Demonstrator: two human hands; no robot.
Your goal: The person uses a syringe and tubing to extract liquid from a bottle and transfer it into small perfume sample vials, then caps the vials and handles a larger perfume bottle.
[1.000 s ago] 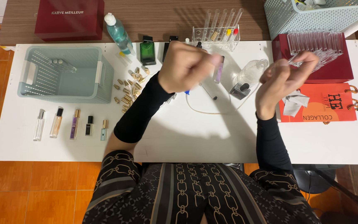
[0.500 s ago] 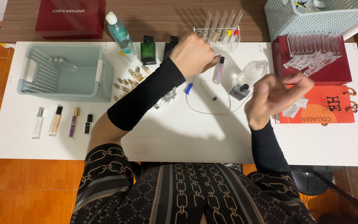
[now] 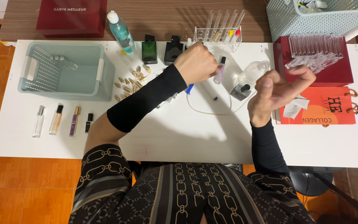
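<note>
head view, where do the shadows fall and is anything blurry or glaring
Head view: even overhead light; soft shadows of both arms fall on the white table below the left hand and right hand. The right hand's fingertips look slightly motion-blurred. No harsh glare; the clear tubes on the red box show faint highlights.

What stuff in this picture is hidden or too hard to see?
Head view, the only one:
- Left hand: its curled fingers hide how it holds the small purple vial.
- Right hand: fingers bent; whether it holds anything is hidden.
- White basket: cut off by the top edge.
- Gold caps: too small to count.
- Thin tube: one end goes under the left hand.
</note>
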